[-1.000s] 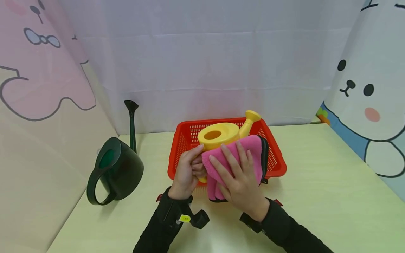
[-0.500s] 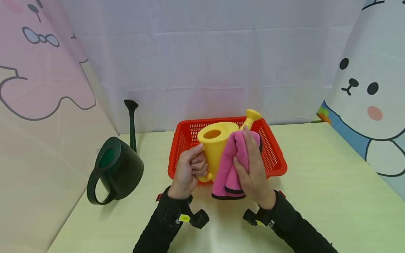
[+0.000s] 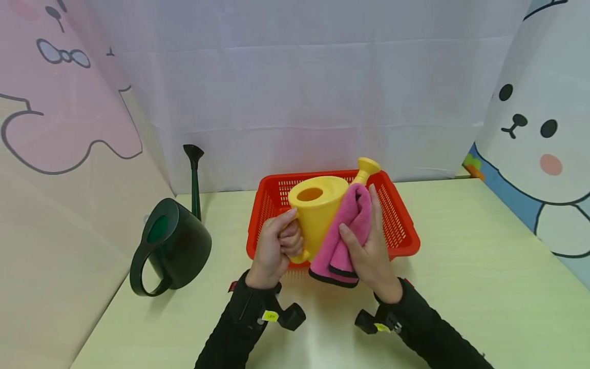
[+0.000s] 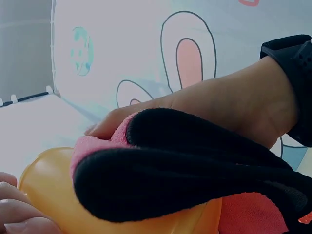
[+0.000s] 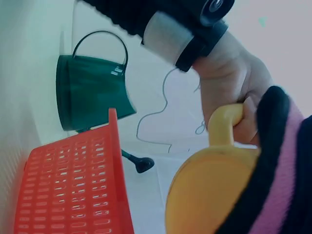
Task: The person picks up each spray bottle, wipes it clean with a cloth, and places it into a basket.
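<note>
In the head view, my left hand [image 3: 274,251] grips the handle of a yellow watering can [image 3: 313,225], which is upright with its spout pointing back right. My right hand [image 3: 373,261] holds a folded pink cloth [image 3: 343,246] with black edging against the can's right side, thumb across the front. The cloth covers the lower spout and part of the body. From the left wrist, the black edging [image 4: 170,180] fills the middle, over the yellow can [image 4: 51,170]. The right wrist view shows the can's handle [image 5: 222,126] inside the left hand [image 5: 234,78].
A red perforated basket [image 3: 398,225] stands behind and beneath the yellow can, near the table's back edge. To the left, a dark green watering can [image 3: 186,251] stands on the pale table [image 3: 484,287]. A white curtain [image 3: 295,92] hangs behind.
The right hand has turned and shifted the cloth from across the front of the yellow can to its right side near the spout, leaving more of the can visible. The left hand keeps its grip.
</note>
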Tool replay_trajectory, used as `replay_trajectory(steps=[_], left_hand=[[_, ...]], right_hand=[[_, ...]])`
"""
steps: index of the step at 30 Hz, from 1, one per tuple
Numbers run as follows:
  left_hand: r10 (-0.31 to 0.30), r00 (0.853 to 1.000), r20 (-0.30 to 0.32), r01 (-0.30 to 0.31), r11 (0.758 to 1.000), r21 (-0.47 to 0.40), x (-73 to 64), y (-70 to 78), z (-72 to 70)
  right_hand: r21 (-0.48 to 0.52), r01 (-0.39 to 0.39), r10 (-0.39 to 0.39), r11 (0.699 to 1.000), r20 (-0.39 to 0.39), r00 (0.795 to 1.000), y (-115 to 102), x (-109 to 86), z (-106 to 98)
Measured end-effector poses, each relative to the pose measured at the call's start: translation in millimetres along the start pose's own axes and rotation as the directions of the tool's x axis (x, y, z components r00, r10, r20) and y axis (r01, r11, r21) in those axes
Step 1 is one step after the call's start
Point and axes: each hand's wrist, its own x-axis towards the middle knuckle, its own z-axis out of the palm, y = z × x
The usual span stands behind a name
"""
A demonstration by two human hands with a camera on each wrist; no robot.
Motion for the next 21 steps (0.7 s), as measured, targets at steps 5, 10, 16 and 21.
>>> replay_trajectory(steps=[5,10,16,21], left_hand=[[0.0,1.0,-0.001,0.0,1.0,0.002,0.4,0.0,-0.6],[0.0,1.0,0.006,0.0,1.0,0.005,1.1,-2.1,-0.3],[-0.019,1.0,-0.021,0.018,0.999,-0.027,2.1,-4.6,0.0],[-0.041,0.996,-0.076,0.037,0.998,-0.047,3.4,-5.6,1.2]], right_hand=[[-0.072,0.027,-0.024,0.997,0.036,0.999,-1.0,-3.9,2.0],[-0.331,0.352,-0.355,0.876,0.054,0.933,3.9,-11.9,10.9],[-0.678,0.517,-0.595,0.524,0.143,0.791,8.6,-22.1,23.9],[-0.75,0.549,-0.605,0.368,0.255,0.754,10.6,-28.5,29.4]])
